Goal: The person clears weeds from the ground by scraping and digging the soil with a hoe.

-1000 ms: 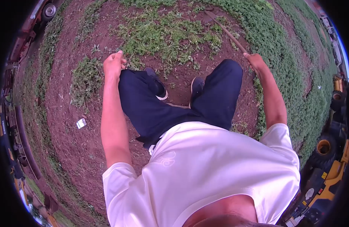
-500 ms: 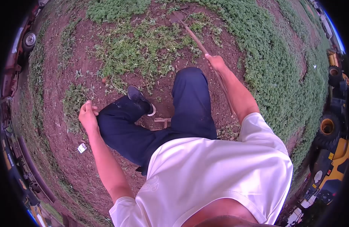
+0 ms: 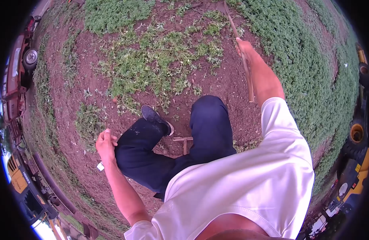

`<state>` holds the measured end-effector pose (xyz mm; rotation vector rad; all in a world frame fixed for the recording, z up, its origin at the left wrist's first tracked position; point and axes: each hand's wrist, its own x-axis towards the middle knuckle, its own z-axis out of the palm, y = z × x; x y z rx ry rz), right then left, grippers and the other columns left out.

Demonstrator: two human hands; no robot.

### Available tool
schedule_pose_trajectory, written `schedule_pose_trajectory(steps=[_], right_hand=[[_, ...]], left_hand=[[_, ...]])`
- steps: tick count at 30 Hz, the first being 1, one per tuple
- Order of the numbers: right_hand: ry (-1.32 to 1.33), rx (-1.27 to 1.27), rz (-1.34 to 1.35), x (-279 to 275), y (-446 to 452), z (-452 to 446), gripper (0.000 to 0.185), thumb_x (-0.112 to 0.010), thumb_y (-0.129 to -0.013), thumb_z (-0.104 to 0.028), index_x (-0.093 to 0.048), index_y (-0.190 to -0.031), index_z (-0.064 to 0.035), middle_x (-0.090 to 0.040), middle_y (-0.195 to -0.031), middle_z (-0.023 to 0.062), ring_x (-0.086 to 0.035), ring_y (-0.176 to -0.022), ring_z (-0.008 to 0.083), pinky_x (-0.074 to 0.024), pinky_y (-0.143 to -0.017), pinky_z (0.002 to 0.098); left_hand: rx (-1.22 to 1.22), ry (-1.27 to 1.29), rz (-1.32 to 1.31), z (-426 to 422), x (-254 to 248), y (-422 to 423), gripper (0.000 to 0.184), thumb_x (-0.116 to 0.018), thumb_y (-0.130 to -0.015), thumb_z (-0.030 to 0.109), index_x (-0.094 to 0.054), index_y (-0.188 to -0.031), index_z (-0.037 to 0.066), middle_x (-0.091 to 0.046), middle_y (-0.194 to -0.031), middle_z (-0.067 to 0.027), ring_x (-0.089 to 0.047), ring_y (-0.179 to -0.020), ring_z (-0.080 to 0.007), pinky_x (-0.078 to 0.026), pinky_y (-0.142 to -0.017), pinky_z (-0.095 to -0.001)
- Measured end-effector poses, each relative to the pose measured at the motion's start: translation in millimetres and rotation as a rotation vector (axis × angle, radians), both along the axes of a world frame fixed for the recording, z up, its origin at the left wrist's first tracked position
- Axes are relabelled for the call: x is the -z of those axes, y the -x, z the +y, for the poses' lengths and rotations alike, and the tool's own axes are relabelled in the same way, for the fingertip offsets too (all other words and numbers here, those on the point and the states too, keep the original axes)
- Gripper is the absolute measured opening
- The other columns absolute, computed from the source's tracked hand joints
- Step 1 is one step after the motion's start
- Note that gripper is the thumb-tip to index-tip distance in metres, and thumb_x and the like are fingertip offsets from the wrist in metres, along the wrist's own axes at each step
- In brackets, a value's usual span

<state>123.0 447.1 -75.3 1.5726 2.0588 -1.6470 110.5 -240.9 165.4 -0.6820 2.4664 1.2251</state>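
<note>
My right hand [image 3: 245,49] is wrapped around the wooden handle of a hoe [image 3: 233,26], stretched out ahead and to the right. The hoe's flat blade rests low at the top of the view, beside the green plants. Its handle end reaches back along my forearm. My left hand [image 3: 106,146] hangs beside my left knee with its fingers curled; whatever it holds, if anything, I cannot make out. Pulled-up, wilting weeds [image 3: 152,60] lie in a loose mat on the bare soil between my feet and the blade.
Dense green plants [image 3: 300,72] grow along the right. A small white box [image 3: 100,166] lies on the soil by my left wrist. Beneath me shows a wooden piece [image 3: 184,140], perhaps a low seat. A red vehicle [image 3: 16,76] and yellow machinery [image 3: 358,176] stand at the edges.
My right hand has pushed forward and to the right, carrying the hoe with it. The view has shifted, so my knees and left hand appear lower. The left fingers remain curled.
</note>
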Motion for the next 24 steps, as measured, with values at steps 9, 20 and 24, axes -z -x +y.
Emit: schedule_pose_trajectory(steps=[9, 20, 24], right_hand=[[0.243, -0.006, -0.078, -38.2, -198.9, -120.4, 0.051, -0.055, -0.100, -0.052, -0.060, -0.077, -0.0061, -0.050, -0.059, -0.0005, -0.046, -0.044, 0.0121, -0.0393, -0.042, 0.0299], [0.037, 0.116, -0.199, -98.7, -370.3, -185.4, 0.051, -0.053, -0.101, -0.049, -0.059, -0.074, -0.0066, -0.054, -0.061, 0.0014, -0.050, -0.046, 0.0130, -0.0397, -0.044, 0.0304], [-0.048, 0.044, -0.122, -70.9, -276.4, -123.1, 0.053, -0.053, -0.100, -0.051, -0.060, -0.074, -0.0055, -0.056, -0.062, 0.0021, -0.054, -0.047, 0.0151, -0.0447, -0.046, 0.0328]], left_hand=[[0.125, 0.004, -0.074, 18.3, -1.0, 8.9, 0.029, -0.062, -0.101, 0.029, -0.067, -0.104, 0.000, -0.064, -0.074, -0.0037, -0.052, -0.058, -0.0082, -0.042, -0.056, -0.0236], [0.172, -0.060, -0.021, 2.1, -0.9, -0.5, 0.027, -0.063, -0.101, 0.030, -0.068, -0.100, 0.004, -0.063, -0.071, -0.0013, -0.050, -0.056, -0.0061, -0.040, -0.053, -0.0215], [0.161, -0.044, -0.008, -9.0, 0.1, -2.5, 0.027, -0.062, -0.101, 0.032, -0.067, -0.098, 0.005, -0.064, -0.071, -0.0003, -0.051, -0.054, -0.0052, -0.035, -0.048, -0.0203]])
